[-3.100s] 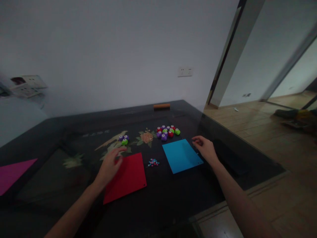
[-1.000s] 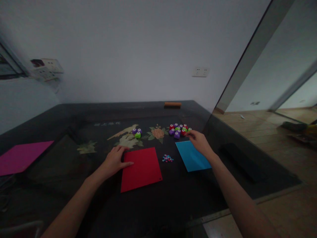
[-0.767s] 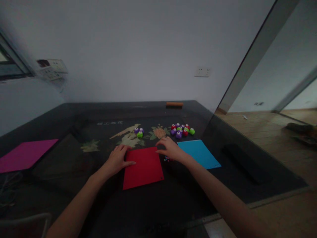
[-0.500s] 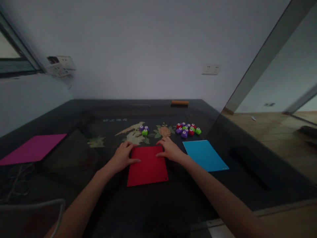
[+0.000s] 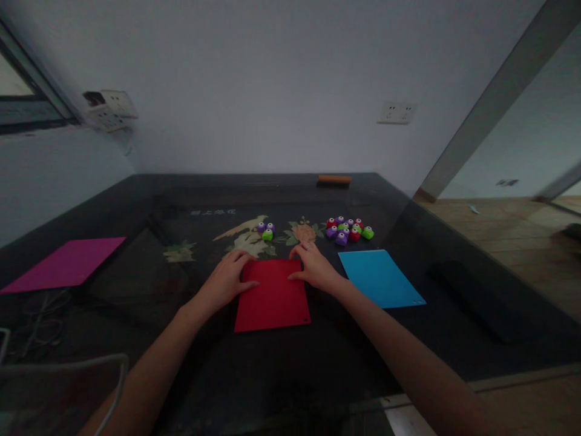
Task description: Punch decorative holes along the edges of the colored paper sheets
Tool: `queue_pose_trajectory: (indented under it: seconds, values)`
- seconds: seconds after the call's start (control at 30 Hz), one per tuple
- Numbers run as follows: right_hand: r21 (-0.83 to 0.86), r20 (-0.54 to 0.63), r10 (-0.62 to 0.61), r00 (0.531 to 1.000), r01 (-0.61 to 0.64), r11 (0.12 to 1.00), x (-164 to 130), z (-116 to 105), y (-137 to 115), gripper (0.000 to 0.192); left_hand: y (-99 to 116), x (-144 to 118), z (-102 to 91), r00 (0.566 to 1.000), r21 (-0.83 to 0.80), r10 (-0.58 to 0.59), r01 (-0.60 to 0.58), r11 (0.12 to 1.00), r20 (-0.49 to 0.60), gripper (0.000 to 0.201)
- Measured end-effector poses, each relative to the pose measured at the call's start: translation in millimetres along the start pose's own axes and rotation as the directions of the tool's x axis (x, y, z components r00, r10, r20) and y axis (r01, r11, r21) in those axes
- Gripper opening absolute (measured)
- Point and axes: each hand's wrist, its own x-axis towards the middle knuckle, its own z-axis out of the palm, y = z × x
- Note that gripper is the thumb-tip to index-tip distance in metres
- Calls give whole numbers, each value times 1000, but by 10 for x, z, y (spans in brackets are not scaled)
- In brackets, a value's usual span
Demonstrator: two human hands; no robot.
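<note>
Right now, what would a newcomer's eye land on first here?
Probably the red sheet in mid-picture, with the left hand and right hand at its far corners. Next, the bright blue sheet to its right, and the cluster of purple, red and green pieces just beyond that.

Left hand (image 5: pixel 230 275) just left of frame centre, fingers bent, thumb spread and pointing right. Right hand (image 5: pixel 315 267) mirrors it, apart, just right of centre. Left forearm (image 5: pixel 166 348) slants from lower left, right forearm (image 5: pixel 394 345) from lower right.
</note>
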Motion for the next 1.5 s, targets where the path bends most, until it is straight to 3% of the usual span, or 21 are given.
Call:
queue_pose_trajectory:
  seconds: [0.17, 0.3, 0.37, 0.53, 0.7, 0.87, 0.97, 1.03, 1.1, 1.2, 1.33, 1.5]
  values:
    - [28, 10, 38, 999, -38, 999, -21, -6, -71, 41, 100, 17, -60, 994, -115, -99, 94, 989, -41, 20]
    - [54, 6, 70, 998, -70, 996, -38, 6, -107, 45, 116, 26, -81, 970, -356, -235, 197, 913, -64, 29]
    - [56, 15, 80, 997, -80, 995, -42, 15, -109, 45, 97, 32, -86, 951, -494, -309, 268, 827, -2, 37]
    - [36, 14, 62, 998, -62, 997, -38, 44, -83, 42, 82, 40, -126, 878, -669, -351, 477, 570, 327, 42]
    - [25, 14, 57, 998, -57, 998, -49, 56, -89, 38, 131, 39, -184, 838, -655, -334, 546, 523, 432, 33]
    - [39, -25, 67, 997, -66, 997, -74, 41, -140, 36, 96, 35, -170, 842, -654, -339, 539, 531, 419, 29]
    - [222, -74, 133, 988, -114, 968, -56, 13, -133, 37, 64, 27, -186, 855, -710, -333, 517, 479, 398, 34]
    - [456, -55, 227, 972, -178, 872, -37, -18, -113, 42, 54, 18, -220, 859, -751, -364, 499, 433, 360, 36]
    - [655, 43, 307, 951, -259, 710, -28, -60, -96, 46, 52, 12, -254, 853, -783, -414, 482, 393, 317, 37]
    - [760, 213, 251, 944, -322, 564, -52, -125, -98, 35, 55, 10, -271, 846, -821, -467, 447, 355, 259, 36]
    - [770, 303, 98, 948, -304, 561, -96, -164, -118, 22, 86, 15, -247, 863, -849, -469, 384, 363, 189, 31]
    - [774, 267, 174, 948, -318, 547, -78, -160, -86, 18, 151, 7, -260, 886, -841, -440, 347, 415, 148, 37]
